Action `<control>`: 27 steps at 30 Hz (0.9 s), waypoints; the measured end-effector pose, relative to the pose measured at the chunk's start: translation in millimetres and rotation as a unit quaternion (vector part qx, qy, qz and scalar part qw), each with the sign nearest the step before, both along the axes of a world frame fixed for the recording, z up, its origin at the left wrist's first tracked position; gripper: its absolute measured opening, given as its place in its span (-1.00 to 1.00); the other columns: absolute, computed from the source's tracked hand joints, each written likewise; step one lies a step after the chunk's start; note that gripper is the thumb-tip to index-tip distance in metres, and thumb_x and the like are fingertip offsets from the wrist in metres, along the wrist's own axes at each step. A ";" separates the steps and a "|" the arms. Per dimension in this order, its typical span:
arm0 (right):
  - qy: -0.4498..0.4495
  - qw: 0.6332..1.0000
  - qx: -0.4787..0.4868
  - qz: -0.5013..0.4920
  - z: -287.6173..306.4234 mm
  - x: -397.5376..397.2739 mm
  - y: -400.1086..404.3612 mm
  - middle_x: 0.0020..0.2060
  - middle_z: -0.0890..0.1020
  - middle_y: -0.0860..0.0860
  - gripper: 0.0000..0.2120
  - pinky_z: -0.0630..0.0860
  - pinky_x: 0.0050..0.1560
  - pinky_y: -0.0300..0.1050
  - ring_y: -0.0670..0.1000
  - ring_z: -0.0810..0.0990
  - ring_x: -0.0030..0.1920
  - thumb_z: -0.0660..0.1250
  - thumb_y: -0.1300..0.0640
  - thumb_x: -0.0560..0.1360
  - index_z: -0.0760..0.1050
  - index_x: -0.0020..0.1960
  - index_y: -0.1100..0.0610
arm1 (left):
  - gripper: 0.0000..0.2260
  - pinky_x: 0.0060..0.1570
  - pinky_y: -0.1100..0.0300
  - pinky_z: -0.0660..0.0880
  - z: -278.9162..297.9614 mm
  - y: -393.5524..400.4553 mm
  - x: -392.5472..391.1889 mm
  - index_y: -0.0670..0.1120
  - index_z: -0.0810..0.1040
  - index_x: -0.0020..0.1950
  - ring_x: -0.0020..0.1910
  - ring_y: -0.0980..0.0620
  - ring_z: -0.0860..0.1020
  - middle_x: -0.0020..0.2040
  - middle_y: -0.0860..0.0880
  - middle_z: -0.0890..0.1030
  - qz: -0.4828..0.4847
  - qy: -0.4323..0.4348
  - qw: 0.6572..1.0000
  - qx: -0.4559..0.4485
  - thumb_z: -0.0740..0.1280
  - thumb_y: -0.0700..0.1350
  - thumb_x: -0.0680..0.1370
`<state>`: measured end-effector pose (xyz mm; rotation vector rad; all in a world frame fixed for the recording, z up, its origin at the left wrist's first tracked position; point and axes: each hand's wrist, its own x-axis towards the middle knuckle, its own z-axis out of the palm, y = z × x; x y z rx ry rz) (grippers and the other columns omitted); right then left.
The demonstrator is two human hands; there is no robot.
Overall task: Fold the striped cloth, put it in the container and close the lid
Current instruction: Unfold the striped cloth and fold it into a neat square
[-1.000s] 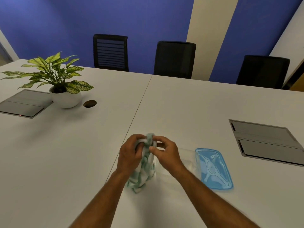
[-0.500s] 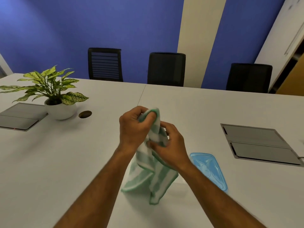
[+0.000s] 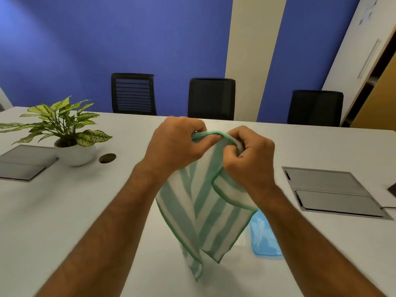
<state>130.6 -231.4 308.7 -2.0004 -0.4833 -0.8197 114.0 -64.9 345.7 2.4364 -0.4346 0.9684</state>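
Note:
The green-and-white striped cloth (image 3: 203, 213) hangs in the air above the white table (image 3: 85, 211), loosely unfurled with its lower corner near the tabletop. My left hand (image 3: 177, 144) and my right hand (image 3: 250, 159) both pinch its top edge, close together. A blue lid (image 3: 264, 234) lies flat on the table to the right, partly behind the cloth. A sliver of the clear container (image 3: 243, 239) shows between cloth and lid; most of it is hidden.
A potted plant (image 3: 64, 133) in a white pot stands at the left beside a round cable hole (image 3: 107, 157). Grey flap panels are set into the table at left (image 3: 23, 163) and right (image 3: 330, 189). Three black chairs line the far edge.
Both hands have lifted the cloth from the table up into the air, and it has opened out from a bunch into a hanging sheet. My view has tilted upward.

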 end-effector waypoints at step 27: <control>0.233 0.959 0.047 0.154 57.6 17.0 -115.7 -0.31 0.72 0.01 -0.85 0.66 -0.33 -0.11 -0.03 0.68 -0.29 0.39 0.14 0.51 0.70 -0.18 0.02 | -0.52 -0.39 0.18 0.25 38.0 33.5 14.5 -0.07 0.38 -0.37 -0.45 -0.06 0.34 -0.53 0.01 0.34 0.043 0.007 0.995 0.090 0.20 0.26 0.57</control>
